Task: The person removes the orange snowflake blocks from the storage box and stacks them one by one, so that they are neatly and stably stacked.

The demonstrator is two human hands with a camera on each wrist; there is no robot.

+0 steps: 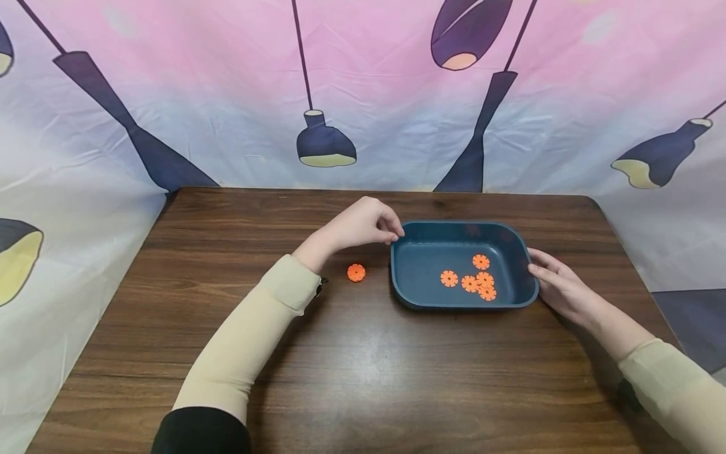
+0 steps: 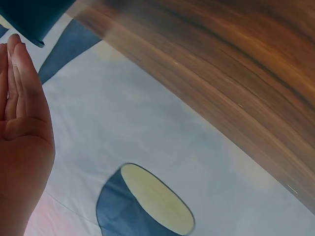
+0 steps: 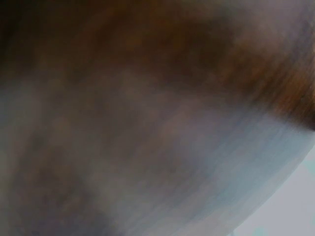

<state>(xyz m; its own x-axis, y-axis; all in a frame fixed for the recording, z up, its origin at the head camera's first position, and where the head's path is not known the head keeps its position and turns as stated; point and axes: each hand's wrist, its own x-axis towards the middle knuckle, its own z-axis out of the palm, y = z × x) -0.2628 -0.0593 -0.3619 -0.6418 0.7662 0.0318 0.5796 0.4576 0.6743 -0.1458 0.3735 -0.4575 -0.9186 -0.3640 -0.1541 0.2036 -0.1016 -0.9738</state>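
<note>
A dark teal rectangular tray (image 1: pixel 420 268) with rounded corners stands on the table, with several orange notched discs (image 1: pixel 449 279) on its floor. At its far left corner, my left hand (image 1: pixel 368 224) pinches the rim between thumb and bent fingers. The left wrist view shows the same hand (image 2: pixel 24 123) beside a corner of the tray (image 2: pixel 37 19). My right hand (image 1: pixel 561 287) grips the tray's right end, its thumb by the rim and its fingers along the outer wall. One more orange disc (image 1: pixel 356 272) lies on the table left of the tray. The right wrist view is too blurred to read.
The dark brown wooden table (image 1: pixel 363 378) has its far edge against a hanging cloth (image 1: pixel 227 126) printed with lamps. My left forearm (image 1: pixel 249 340) reaches across the left of the table, close to the loose disc.
</note>
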